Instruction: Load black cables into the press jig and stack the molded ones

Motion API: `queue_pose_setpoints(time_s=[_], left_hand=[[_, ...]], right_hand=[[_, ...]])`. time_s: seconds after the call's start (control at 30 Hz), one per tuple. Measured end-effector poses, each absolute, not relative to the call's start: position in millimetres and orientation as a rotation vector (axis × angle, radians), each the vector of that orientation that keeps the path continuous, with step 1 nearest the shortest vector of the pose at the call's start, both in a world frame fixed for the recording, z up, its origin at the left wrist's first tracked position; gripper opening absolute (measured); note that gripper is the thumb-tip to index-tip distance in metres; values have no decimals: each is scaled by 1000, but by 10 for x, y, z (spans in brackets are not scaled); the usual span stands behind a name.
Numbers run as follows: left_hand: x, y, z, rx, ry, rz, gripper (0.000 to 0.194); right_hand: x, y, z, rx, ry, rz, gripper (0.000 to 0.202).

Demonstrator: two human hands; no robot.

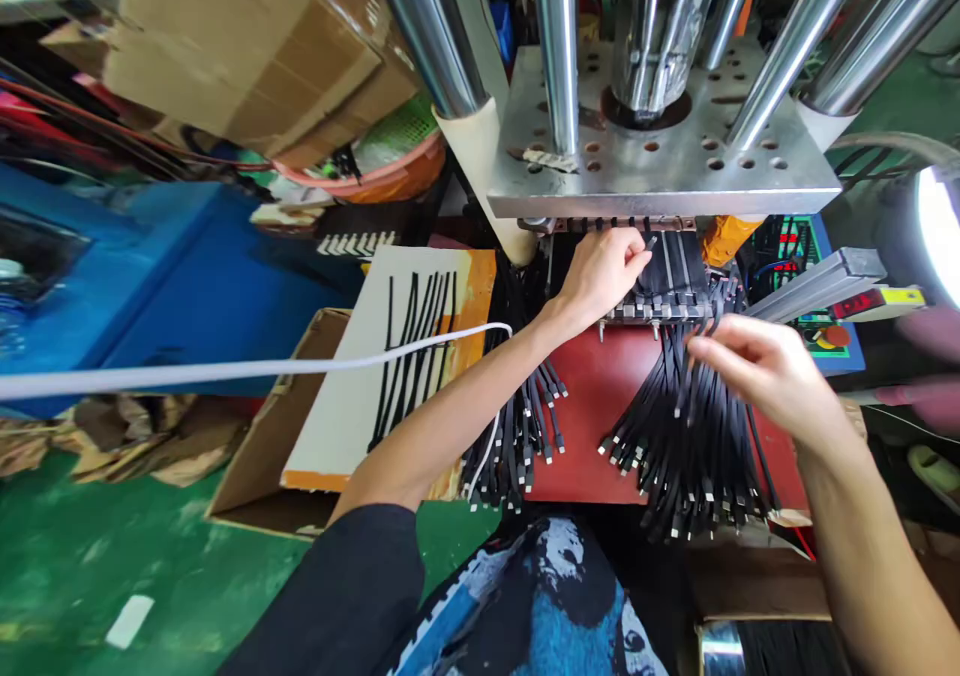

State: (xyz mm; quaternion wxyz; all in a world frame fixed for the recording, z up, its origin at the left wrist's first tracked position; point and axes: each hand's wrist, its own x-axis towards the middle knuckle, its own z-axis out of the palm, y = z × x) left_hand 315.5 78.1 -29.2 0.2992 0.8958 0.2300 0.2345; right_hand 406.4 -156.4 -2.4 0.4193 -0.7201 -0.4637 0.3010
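Note:
Below the machine's steel plate [664,181], my left hand [609,264] is closed in a pinch on a small connector end at the black slotted fixture [667,266]. My right hand [750,356] is at the top of a large fanned bundle of black cables [697,446], thumb and fingers pinched around a black cable. Many cables have light metal connector tips hanging over the red table edge. A second bundle of black cables [517,436] lies left of centre, partly behind my left forearm.
Several black strips lie on a white board [345,356] over an open cardboard box [259,476]. A white cord [225,368] crosses from the left. A control box [814,286] with a red button, a grey metal bar [825,281] and a bright lamp [941,236] stand right.

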Motion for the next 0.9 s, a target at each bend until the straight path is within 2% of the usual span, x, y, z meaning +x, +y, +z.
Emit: queue_pose_setpoints(time_s=[0.07, 0.13, 0.27, 0.33, 0.4, 0.5, 0.6, 0.73, 0.9], left_hand=[[3213, 792, -290, 2411, 746, 651, 10], [3151, 774, -298, 2414, 744, 697, 21], [2845, 709, -335, 2627, 77, 626, 44], [2728, 678, -339, 2795, -240, 481, 45], [2679, 640, -326, 2942, -342, 380, 44], [2696, 554, -287, 3102, -297, 356, 41], [2738, 441, -256, 3197, -235, 345, 38], [2773, 270, -244, 3214, -72, 329, 49], [2759, 53, -278, 3239, 148, 301, 49]], right_hand=[[4404, -1266, -8, -1826, -1171, 655, 49], [4626, -997, -69, -1820, -1184, 627, 48], [4826, -653, -209, -1771, -1223, 649, 46], [4874, -573, -235, -1791, -1288, 625, 42], [4906, -538, -246, -1834, -1375, 545, 39], [4921, -541, -279, -1875, -1440, 378, 33], [4921, -558, -348, -1823, -1374, 350, 25], [4931, -514, -419, -1803, -1299, 338, 28], [4819, -678, -384, -1937, -1325, 38, 32]])
